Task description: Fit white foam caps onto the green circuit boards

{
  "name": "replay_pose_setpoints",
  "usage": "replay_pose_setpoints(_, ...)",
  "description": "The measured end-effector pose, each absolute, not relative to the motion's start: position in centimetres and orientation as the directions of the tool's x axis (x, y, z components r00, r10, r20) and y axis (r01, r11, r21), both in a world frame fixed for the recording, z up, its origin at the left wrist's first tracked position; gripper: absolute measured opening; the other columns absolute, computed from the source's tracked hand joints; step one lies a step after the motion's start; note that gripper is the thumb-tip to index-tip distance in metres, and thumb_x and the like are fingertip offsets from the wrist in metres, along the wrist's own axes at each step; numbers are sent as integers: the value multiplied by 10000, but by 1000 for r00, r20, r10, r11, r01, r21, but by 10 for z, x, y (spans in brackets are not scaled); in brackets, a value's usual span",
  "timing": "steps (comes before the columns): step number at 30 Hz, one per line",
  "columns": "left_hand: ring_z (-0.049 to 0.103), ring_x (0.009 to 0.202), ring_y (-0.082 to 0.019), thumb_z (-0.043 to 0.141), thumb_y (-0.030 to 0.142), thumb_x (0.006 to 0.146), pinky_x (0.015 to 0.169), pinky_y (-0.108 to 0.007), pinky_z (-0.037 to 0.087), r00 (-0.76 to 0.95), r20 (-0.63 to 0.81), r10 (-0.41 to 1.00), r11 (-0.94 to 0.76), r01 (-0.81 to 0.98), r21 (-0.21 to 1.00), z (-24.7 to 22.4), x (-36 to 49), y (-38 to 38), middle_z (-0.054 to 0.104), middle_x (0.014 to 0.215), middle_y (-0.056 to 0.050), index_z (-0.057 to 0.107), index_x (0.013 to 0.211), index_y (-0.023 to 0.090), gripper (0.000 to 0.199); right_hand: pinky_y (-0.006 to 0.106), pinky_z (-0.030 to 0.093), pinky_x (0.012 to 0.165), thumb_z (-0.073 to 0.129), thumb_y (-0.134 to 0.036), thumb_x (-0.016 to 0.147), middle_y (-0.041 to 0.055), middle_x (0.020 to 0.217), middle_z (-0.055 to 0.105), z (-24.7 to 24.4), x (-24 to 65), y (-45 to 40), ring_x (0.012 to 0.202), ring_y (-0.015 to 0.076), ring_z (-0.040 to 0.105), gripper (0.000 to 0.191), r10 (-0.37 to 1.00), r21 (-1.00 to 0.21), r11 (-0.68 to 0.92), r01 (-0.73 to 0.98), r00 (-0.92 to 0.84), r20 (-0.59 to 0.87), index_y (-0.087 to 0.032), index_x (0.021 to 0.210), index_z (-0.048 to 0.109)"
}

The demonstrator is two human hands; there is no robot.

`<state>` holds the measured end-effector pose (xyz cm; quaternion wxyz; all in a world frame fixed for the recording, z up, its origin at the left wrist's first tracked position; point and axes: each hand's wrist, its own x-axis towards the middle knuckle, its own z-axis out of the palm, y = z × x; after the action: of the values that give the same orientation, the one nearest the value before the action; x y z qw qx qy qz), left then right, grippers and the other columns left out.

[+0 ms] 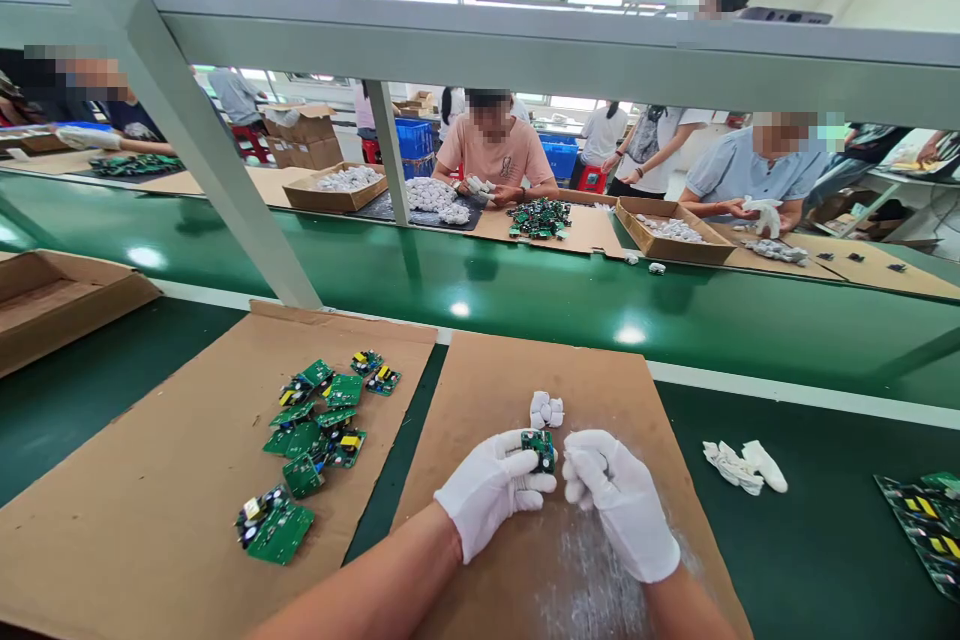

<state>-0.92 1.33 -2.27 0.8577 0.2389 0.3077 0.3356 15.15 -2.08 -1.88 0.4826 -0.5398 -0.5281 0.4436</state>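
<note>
My left hand (499,488), in a white glove, holds a small green circuit board (538,451) between thumb and fingers, its component side showing. Close beside it on the right, my right hand (619,498), also gloved, has its fingers curled together; whether anything small is between them is hidden. Just beyond the held board, a small cluster of white pieces (547,410) lies on the brown cardboard sheet (480,380). A loose pile of green circuit boards (304,438) rests on another cardboard sheet (150,480) to the left.
Crumpled white gloves (744,467) and more boards (926,525) lie on the right. An empty-looking cardboard tray (67,295) is at the far left. A slanted metal post (202,140) rises beyond the left sheet. Across the green conveyor (525,290), people sit handling white items.
</note>
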Motion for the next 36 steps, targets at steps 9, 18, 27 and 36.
replay_pose_setpoints(9, 617, 657, -102, 665, 230, 712, 527, -175, 425, 608, -342, 716, 665, -447, 599, -23, -9, 14, 607, 896, -66, 560, 1019, 142, 337, 279, 522, 548, 640, -328, 741, 18, 736, 659, -18, 149, -18, 534, 117, 568, 354, 997, -997, 3, 76, 72, 8, -186, 1057, 567)
replay_pose_setpoints(18, 647, 737, -163, 651, 218, 721, 590, -218, 463, 631, -320, 707, 676, -468, 570, -25, -10, 13, 623, 983, -122, 556, 1033, 132, 338, 242, 469, 455, 650, -351, 738, -7, 643, 650, -18, 150, -22, 402, 80, 504, 256, 993, -994, 39, 107, 106, 50, -186, 931, 615)
replay_pose_setpoints(27, 630, 875, -187, 643, 260, 734, 652, -223, 475, 599, -286, 748, 614, -461, 641, -23, -10, 12, 571, 1154, -151, 565, 1105, 161, 392, 320, 514, 762, 516, -235, 828, 53, 969, 645, -16, 156, -20, 878, 192, 608, 306, 931, -806, 344, 482, -63, 360, -264, 1126, 579)
replay_pose_setpoints(36, 630, 871, -201, 657, 302, 710, 666, -242, 471, 461, -308, 832, 490, -350, 799, -10, -6, 9, 623, 1080, -126, 569, 1121, 178, 438, 283, 515, 663, 542, -216, 807, 40, 851, 657, -23, 149, -22, 722, 165, 619, 182, 883, -616, 373, 694, -61, 466, -226, 985, 575)
